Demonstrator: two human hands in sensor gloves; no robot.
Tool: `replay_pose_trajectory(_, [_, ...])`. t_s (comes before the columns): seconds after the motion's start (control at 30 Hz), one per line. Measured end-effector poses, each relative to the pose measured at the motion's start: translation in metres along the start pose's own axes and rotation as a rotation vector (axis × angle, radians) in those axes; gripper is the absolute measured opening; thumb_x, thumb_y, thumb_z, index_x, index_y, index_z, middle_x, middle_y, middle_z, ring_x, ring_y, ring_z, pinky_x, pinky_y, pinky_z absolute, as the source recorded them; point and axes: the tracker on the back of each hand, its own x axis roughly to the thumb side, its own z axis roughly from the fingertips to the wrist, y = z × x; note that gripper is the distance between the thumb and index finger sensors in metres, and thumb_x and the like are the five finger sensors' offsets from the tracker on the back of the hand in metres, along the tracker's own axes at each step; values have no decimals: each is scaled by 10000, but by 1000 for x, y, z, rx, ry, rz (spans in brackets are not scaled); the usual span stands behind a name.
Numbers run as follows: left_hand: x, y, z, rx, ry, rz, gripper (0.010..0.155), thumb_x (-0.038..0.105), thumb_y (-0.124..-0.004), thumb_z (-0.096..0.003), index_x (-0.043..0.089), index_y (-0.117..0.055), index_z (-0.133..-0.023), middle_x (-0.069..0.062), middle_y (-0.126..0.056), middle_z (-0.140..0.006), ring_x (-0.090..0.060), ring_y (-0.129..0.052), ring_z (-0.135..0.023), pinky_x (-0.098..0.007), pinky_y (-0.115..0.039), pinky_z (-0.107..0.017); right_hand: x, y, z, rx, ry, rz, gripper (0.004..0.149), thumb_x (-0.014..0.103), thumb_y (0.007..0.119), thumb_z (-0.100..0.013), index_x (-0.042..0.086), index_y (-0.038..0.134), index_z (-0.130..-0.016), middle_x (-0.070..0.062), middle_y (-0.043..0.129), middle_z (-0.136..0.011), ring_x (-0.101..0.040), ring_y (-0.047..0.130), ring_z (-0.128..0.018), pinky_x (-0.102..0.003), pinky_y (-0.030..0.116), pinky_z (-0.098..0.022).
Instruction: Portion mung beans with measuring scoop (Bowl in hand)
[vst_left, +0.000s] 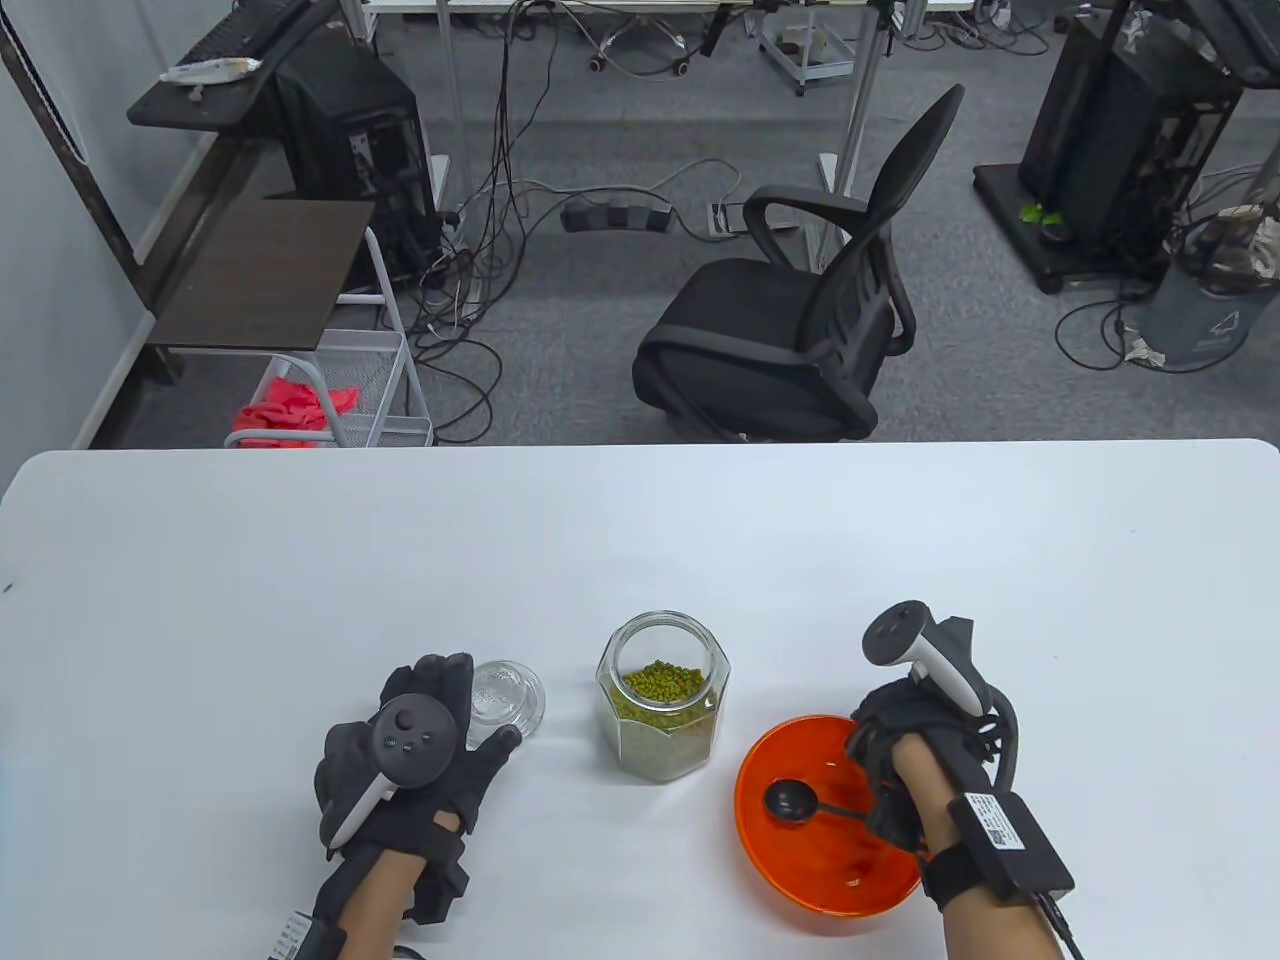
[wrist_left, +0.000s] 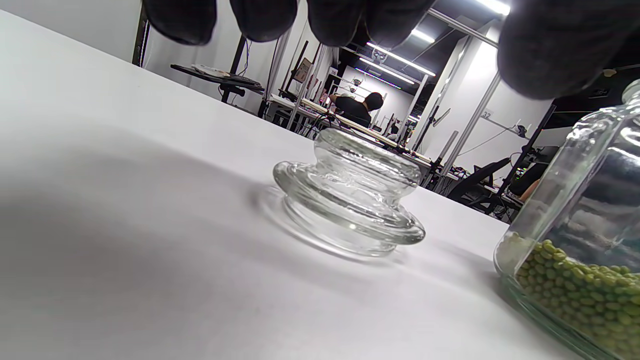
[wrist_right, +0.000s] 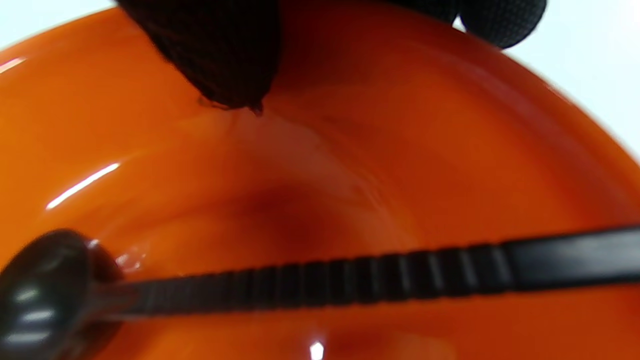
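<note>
Jar (vst_left: 662, 712) of beans (vst_left: 660, 684) open, lid (vst_left: 506, 692) parked just left of it for scoop access. Left hand (vst_left: 410, 760) relaxed, spread over lid. Right hand (vst_left: 905, 760) reaching into bowl (vst_left: 800, 870) right of jar, seemingly pinching scoop (vst_left: 795, 800) handle; grip partly hidden.

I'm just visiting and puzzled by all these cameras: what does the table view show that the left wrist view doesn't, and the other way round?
Only the table view shows the orange bowl with the black scoop lying in it, the right hand over its rim, and the office chair. Only the left wrist view shows, from low down, the glass lid's stepped shape and a person seated far behind. Both show the lid resting on the white table, the open jar of mung beans, and the left hand near the lid.
</note>
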Motion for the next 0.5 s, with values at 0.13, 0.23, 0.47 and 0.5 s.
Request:
replay_pose_trajectory(0.13, [0,0,1,-7,4,5,883,681,-675,-488,249,-290,-1155,-94,-263,-1165,-518,-345,-1118,-703,-475,-750,-6,-3,-1,19,-19,-53,414,231,885,-434,156,869,-841,-166,933,-781,-376,944,-662,-654,619,-601])
replay_pose_trajectory(0.23, [-1,1,1,-8,4,46,882,682,-675,-488,251,-291,-1155,-96,-265,-1165,-517,-346,-1119,-703,-477,-749,-12,-6,-1,23,-34,-96,392,220,875,-431,155,879,-818,-171,934,-768,-382,951,-639,-651,633,-589])
replay_pose_trajectory(0.47, [-1,0,1,-17,5,64,887,686,-675,-486,248,-292,-1155,-96,-266,-1165,-518,-347,-1118,-704,-476,-747,-31,-16,5,-15,-39,-203,412,221,848,-435,109,845,-832,-208,924,-739,-373,981,-557,-635,677,-547])
replay_pose_trajectory(0.5, [-2,0,1,-16,4,62,885,685,-675,-487,250,-292,-1155,-95,-266,-1165,-519,-349,-1117,-703,-478,-747,-35,-17,5,-15,-33,-219,416,223,845,-436,105,840,-835,-210,923,-737,-372,983,-552,-633,680,-544])
